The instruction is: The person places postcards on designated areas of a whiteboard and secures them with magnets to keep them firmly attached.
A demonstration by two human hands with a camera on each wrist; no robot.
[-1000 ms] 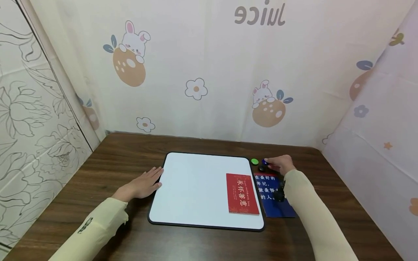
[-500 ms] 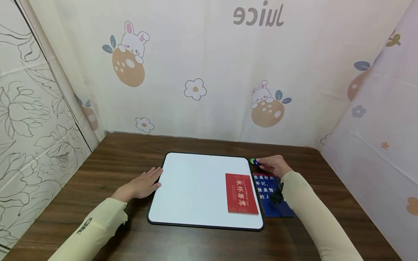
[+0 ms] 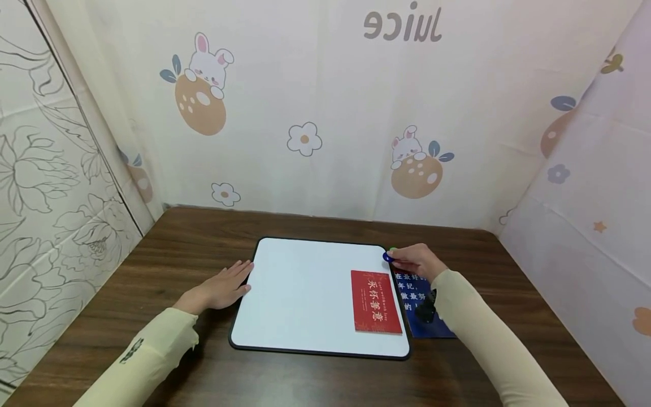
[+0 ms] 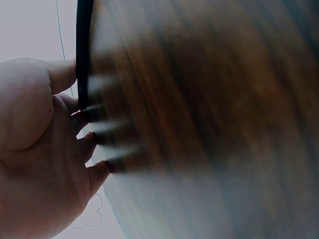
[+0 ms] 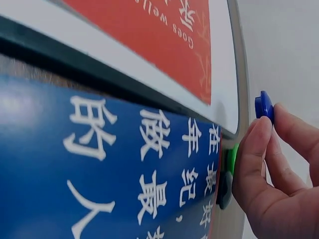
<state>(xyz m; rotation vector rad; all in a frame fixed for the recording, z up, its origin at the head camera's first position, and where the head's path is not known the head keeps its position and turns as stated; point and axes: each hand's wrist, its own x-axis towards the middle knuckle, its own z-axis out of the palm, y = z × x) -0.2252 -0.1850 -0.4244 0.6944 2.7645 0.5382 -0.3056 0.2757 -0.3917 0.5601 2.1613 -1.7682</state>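
My right hand pinches a round blue magnet between thumb and fingertips, over the far right corner of the whiteboard. In the right wrist view the magnet stands on edge, raised at the fingertips. On the right part of the board lies a red card with white lettering. My left hand lies with straight fingers at the board's left edge, fingertips touching its black frame. From the left wrist, that hand's palm side shows against the frame.
A dark blue card with white characters lies right of the board, beneath the right forearm. A green magnet and a black magnet sit beyond it, partly hidden by the right hand. A patterned curtain hangs behind the brown table.
My right hand has moved left with the blue magnet, from beside the green and black magnets to over the whiteboard's corner. The left hand stays in place.
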